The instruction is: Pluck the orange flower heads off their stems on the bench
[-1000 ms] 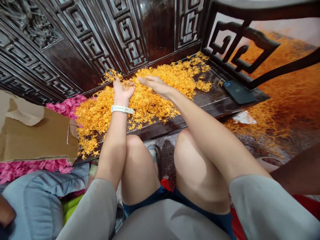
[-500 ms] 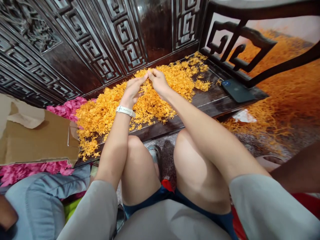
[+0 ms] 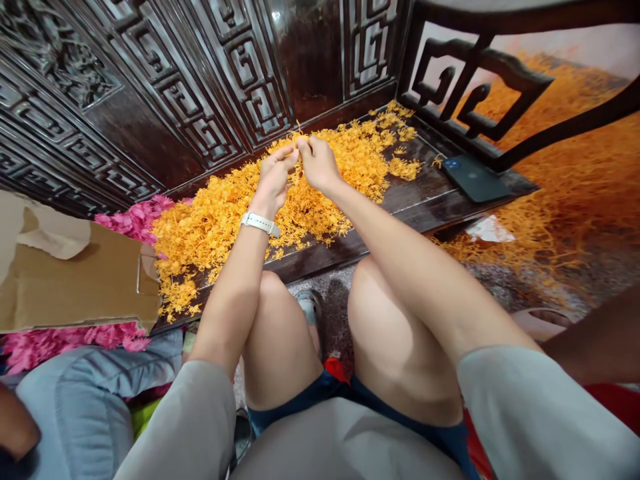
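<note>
A long heap of small, spidery orange artificial flower pieces (image 3: 220, 213) covers much of the dark wooden bench (image 3: 405, 200). Over the heap, my left hand (image 3: 276, 175), with a white watch (image 3: 260, 224) at its wrist, is closed with thumb and fingers pinched together. Its fingertips meet those of my right hand (image 3: 319, 163), which is pinched in the same way. Between them a thin orange flower piece (image 3: 299, 127) pokes up past the fingertips. Most of that piece is hidden by my fingers.
Carved dark panels (image 3: 315, 60) back the bench, and an armrest (image 3: 480, 100) bounds its right end. A phone (image 3: 477, 179) lies there. To the left are a cardboard box (image 3: 75, 287) and pink petals (image 3: 135, 217). A co-worker's jeans (image 3: 80, 400) show lower left. Orange strands (image 3: 565, 173) pile up beyond the armrest.
My left hand has moved slightly right and closed nearer to my right fingertips. An orange piece that hung below the fingers now pokes up above them.
</note>
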`<state>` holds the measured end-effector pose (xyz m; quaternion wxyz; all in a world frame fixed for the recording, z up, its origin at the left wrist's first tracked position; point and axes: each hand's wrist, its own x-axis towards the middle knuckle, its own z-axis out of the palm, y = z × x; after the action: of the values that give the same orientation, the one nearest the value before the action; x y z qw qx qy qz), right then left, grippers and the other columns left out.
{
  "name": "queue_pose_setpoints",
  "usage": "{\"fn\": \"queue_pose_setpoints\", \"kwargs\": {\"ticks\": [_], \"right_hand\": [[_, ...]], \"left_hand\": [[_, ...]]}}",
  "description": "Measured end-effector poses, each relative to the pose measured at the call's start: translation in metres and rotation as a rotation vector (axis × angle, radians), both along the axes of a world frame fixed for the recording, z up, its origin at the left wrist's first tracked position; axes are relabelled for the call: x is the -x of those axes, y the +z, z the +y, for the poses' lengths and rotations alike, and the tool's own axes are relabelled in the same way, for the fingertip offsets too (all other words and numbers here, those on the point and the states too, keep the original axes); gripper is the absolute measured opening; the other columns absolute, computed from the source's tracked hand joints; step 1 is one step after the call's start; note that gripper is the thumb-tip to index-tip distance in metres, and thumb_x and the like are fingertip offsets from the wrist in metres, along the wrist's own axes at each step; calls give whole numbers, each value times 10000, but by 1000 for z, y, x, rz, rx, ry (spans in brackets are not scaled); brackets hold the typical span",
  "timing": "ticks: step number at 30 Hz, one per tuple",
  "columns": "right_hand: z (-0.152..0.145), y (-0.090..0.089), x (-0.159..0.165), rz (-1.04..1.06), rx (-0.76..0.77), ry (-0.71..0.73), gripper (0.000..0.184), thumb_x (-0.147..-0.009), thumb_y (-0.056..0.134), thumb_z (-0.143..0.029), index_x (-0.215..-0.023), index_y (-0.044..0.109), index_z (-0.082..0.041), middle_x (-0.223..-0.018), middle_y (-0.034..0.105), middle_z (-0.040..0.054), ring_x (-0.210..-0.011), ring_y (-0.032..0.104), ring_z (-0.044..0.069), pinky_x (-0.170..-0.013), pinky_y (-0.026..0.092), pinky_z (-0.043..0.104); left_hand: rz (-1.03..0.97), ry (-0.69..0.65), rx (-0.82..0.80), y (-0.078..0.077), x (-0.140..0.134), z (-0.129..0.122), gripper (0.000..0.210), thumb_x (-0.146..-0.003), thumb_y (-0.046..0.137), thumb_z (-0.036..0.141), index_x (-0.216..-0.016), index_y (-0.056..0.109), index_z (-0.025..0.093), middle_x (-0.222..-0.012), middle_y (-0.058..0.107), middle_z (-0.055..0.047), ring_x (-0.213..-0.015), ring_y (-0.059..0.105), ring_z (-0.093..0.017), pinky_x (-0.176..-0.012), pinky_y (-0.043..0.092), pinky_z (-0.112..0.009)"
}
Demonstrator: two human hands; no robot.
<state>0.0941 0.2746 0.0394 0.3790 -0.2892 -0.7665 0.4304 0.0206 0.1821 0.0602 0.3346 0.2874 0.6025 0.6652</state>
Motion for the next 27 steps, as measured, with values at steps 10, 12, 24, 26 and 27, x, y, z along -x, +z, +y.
{"fn": "queue_pose_setpoints", "kwargs": {"ticks": [10,12,24,26,27], "right_hand": [[-8,13,4,247,332,180,569,-1040,517,-754,-887,529,-206,-764,539,29,-731,616,164,-660,533,278],[-10,17,0,255,405,206,544,-1053,527,-723,-862,505,-214,-715,526,19,-655,582,147,-578,499,255],[11,1,0,141,84,31,611,-1079,378,-767,-876,531,-212,-808,530,42,-884,680,212,-784,576,320],[10,-1,-2,104,6,-7,611,-1084,367,-765,-909,550,-208,-847,563,58,-975,689,246,-878,573,364],[8,-1,-3,95,-25,-29,606,-1089,364,-758,-924,556,-207,-861,575,64,-1004,687,258,-914,565,384]], "left_hand": [[-339,-17,-165,0,3,11,392,-1086,546,551,-1293,705,259,-859,730,-75,-799,734,-209,-646,550,-272],[-360,-33,-156,2,2,10,362,-1098,531,526,-1255,703,248,-804,696,-64,-747,719,-196,-602,529,-259],[-145,-8,-172,-6,-4,12,364,-1014,695,601,-1139,665,260,-938,700,-58,-843,727,-193,-710,575,-282],[-113,-4,-142,-8,-6,12,345,-996,735,573,-1133,667,264,-931,694,-55,-826,718,-191,-677,566,-273],[-98,3,-126,-8,-7,11,322,-993,750,546,-1132,667,267,-915,687,-49,-808,709,-186,-651,556,-263]]}}
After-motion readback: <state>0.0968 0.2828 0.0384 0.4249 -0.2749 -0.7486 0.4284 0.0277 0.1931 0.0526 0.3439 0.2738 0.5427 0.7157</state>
